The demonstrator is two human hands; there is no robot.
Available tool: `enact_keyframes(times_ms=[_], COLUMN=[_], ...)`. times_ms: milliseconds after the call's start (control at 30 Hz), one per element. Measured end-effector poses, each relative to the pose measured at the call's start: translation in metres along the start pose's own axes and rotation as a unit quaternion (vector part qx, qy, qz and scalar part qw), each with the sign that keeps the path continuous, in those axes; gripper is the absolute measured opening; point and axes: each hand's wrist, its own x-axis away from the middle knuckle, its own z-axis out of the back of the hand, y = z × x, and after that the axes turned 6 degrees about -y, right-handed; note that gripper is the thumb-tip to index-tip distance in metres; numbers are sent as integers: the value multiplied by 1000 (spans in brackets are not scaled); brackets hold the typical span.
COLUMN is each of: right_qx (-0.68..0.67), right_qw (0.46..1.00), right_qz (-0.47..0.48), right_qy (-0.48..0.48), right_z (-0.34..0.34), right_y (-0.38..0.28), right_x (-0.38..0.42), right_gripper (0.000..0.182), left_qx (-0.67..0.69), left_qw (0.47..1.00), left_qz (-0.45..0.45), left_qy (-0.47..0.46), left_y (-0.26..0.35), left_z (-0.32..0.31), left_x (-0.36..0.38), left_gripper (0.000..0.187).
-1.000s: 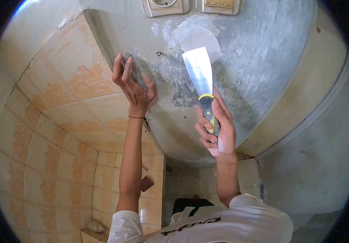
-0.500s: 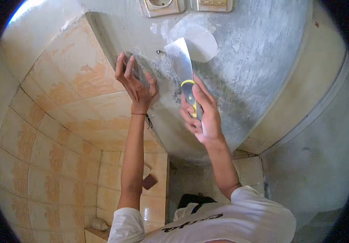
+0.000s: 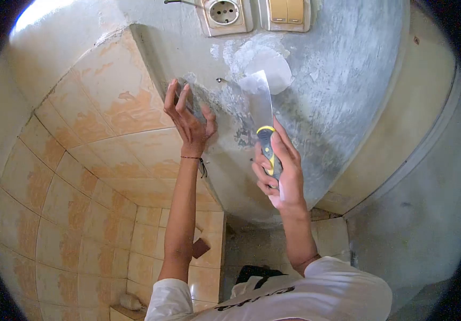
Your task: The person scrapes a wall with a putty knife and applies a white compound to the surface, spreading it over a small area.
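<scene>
My right hand [image 3: 290,174] is wrapped round the grey and yellow handle of a putty knife [image 3: 261,104]. Its wide metal blade points up the wall, and the tip overlaps the lower left of a smooth white filler patch [image 3: 279,68]. My left hand [image 3: 192,120] rests with spread, bent fingers at the wall's left corner, beside the tile edge; it holds nothing. Between the two hands the wall [image 3: 343,69] has rough, dark, flaking spots. A small screw or nail [image 3: 219,80] sticks out left of the blade.
Above the patch are a power socket [image 3: 223,13] and a double light switch [image 3: 286,12]. Tiled walls [image 3: 118,109] with orange patterns stand on the left. A brown flat piece [image 3: 201,247] lies on the tiled surface below my left forearm.
The view has tilted up, showing more of the socket and switch. The putty knife has moved slightly down and right against the wall. My left hand stays at the same spot.
</scene>
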Motion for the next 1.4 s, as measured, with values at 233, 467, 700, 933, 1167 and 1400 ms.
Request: enact_keyframes(times_ms=[233,467,700,933,1167,1400], right_qx=[-1,11,11,-11,-16,-21], right_qw=[1000,999,999,999,999,999], right_qz=[-1,-13,5,22,9,2], right_qy=[26,34,37,39,43,30], right_z=[-3,-5,-9,-7,-9,0], right_y=[-1,5,8,4,-1,5], right_x=[0,-14,-8,7,-6,-10], right_gripper=[54,55,53,53,54,54], left_qx=[-30,-4,-26,-19,-11,-13], left_qw=[999,1000,1000,1000,1000,1000], left_qz=[-5,-4,-1,-6,-13,-2], left_qy=[-12,-8,-5,-12,-8,-9], left_y=[2,5,0,0,1,4], left_z=[2,1,-2,-1,-2,-2], left_x=[-1,1,-1,0,-1,2], left_gripper=[64,63,60,59,60,59])
